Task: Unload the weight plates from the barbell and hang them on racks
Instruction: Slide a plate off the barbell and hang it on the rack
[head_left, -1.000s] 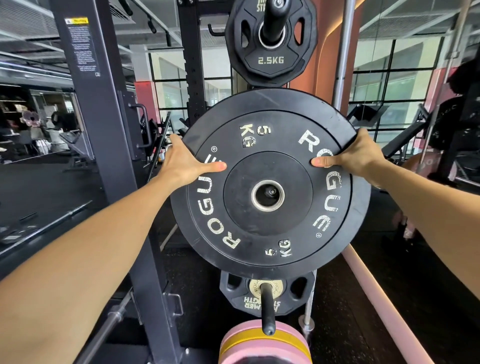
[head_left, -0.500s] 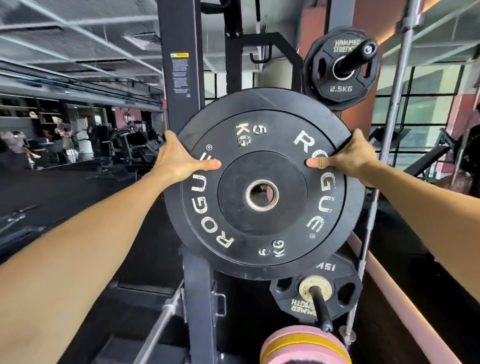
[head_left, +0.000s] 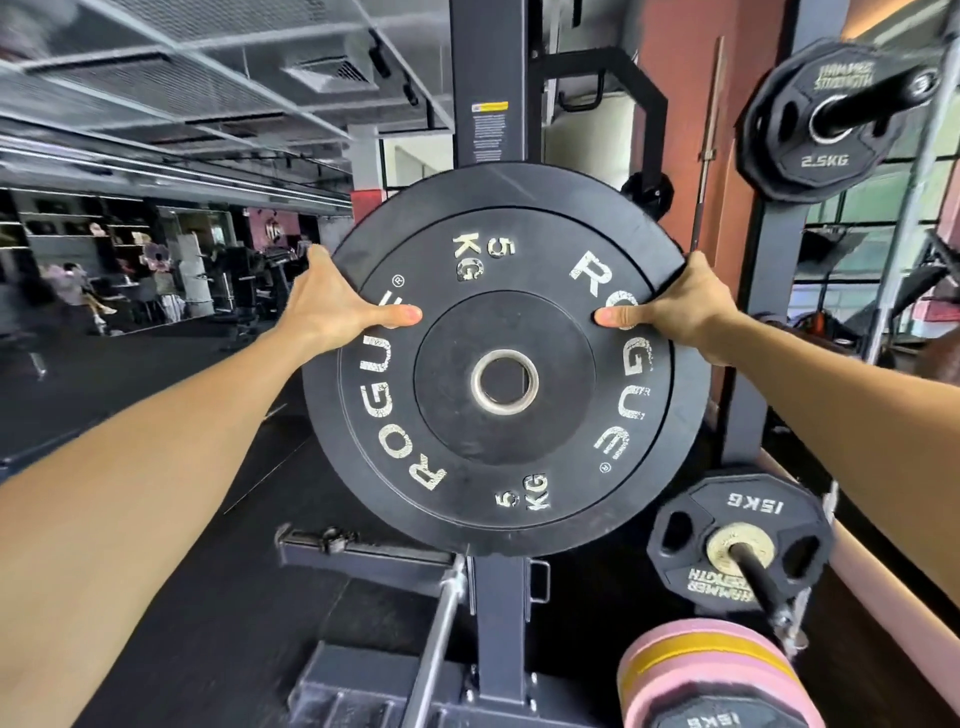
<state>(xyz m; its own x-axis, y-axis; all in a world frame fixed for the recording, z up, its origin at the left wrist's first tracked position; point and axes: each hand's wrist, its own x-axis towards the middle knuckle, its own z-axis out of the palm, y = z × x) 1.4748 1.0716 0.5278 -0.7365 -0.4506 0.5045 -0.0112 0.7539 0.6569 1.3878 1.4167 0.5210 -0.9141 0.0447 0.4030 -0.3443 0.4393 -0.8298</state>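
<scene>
Now, at centre-left, the left hand (head_left: 332, 306) clamps the 5 kg plate (head_left: 504, 358) rim, thumb on its face; the right hand (head_left: 685, 312) mirrors it. Storage pegs that sat behind it have slid to the frame's right, so hanging looks postponed. Fingers behind stay hidden.

both hands grip a black 5 kg plate (head_left: 506, 358): left hand (head_left: 332, 306) at its nine o'clock edge, right hand (head_left: 680, 306) at three o'clock, rack upright (head_left: 491, 78) behind.
</scene>
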